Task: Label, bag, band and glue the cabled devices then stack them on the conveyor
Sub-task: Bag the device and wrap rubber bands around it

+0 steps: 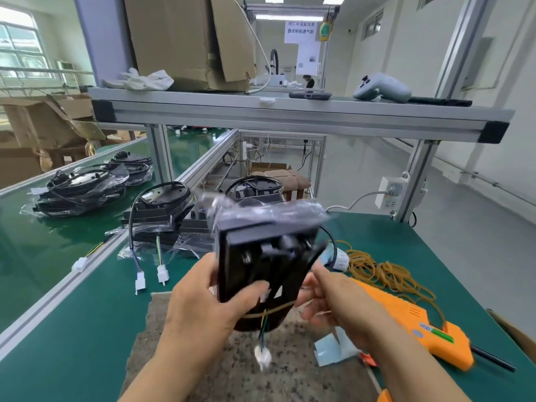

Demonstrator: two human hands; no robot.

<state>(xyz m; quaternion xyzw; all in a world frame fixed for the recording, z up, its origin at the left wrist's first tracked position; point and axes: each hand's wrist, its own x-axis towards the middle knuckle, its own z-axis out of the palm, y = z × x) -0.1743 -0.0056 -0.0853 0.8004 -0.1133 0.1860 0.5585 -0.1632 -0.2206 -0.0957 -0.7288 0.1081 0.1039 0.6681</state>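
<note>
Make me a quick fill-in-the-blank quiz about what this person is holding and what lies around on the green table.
1. The left hand grips a black cabled device in a clear plastic ____.
2. The plastic glue gun lying on the green table is ____.
3. The loose pile of tan rubber bands lies to the held device's ____.
Missing words: bag; orange; right.

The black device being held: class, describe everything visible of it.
The black device, boxy, plastic-looking, is held tilted above the speckled mat. A clear bag covers its upper end; a yellowish rubber band circles its lower end, where wires hang to a white connector. The left hand grips its left side; the right hand is at its right edge.
</note>
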